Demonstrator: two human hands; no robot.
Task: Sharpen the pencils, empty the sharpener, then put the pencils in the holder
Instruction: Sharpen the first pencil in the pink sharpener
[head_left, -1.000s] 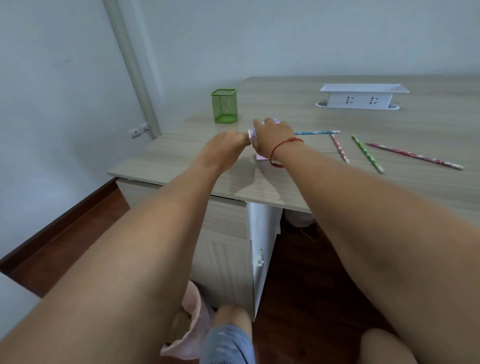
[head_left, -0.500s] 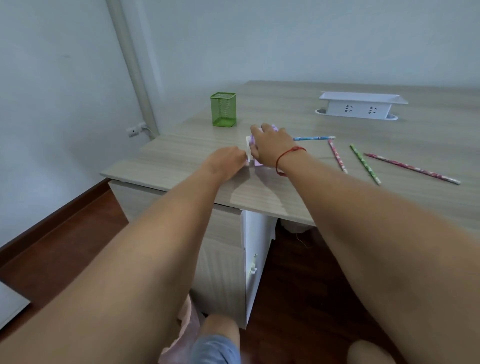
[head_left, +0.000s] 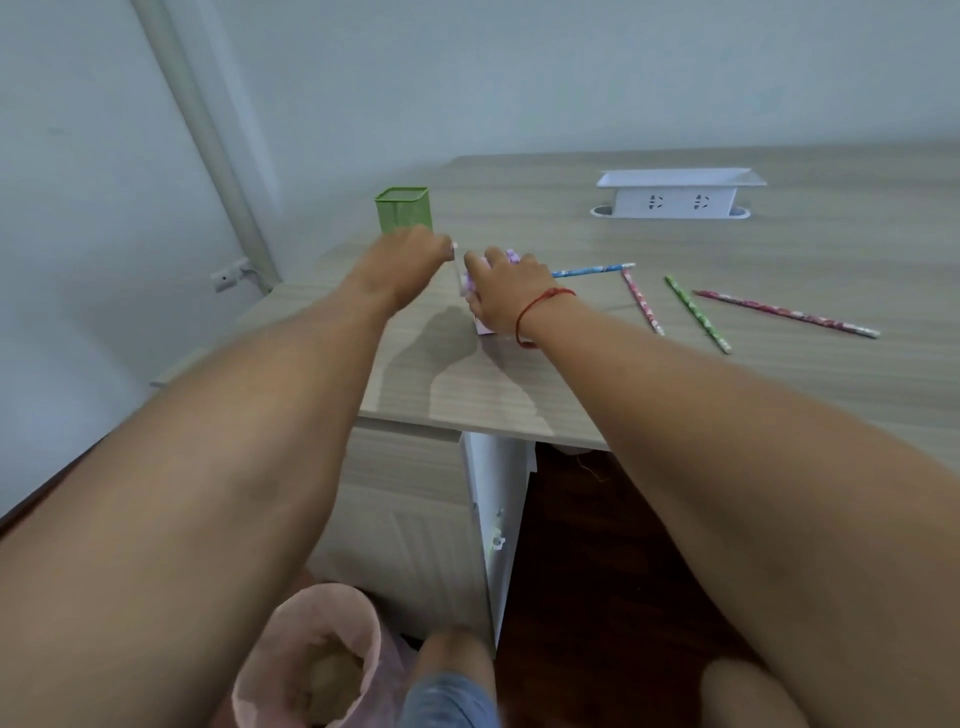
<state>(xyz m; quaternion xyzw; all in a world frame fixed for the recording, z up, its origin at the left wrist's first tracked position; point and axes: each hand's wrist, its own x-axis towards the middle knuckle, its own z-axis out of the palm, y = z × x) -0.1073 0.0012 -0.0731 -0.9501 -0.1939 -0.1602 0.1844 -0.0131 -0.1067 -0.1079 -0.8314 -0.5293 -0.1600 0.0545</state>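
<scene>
A pink-purple pencil sharpener (head_left: 485, 326) stands on the wooden desk (head_left: 779, 395), mostly hidden under my right hand (head_left: 506, 293), which grips its body from above. My left hand (head_left: 402, 265) pinches the white crank handle (head_left: 455, 260) on the sharpener's left side. A blue pencil (head_left: 592, 270) sticks out of the sharpener to the right. Three more pencils lie on the desk to the right: a pink one (head_left: 641, 301), a green one (head_left: 697, 314) and a long red-pink one (head_left: 787, 313). The green mesh holder (head_left: 403, 209) stands behind my left hand.
A white power-socket box (head_left: 675, 195) sits at the back of the desk. A pink waste bin (head_left: 306, 654) with shavings stands on the floor beneath my left arm, beside the white desk cabinet (head_left: 496, 514). My knees show at the bottom edge.
My left hand has moved up and back with the crank, from beside the sharpener's lower left to in front of the green holder. My right hand stays on the sharpener.
</scene>
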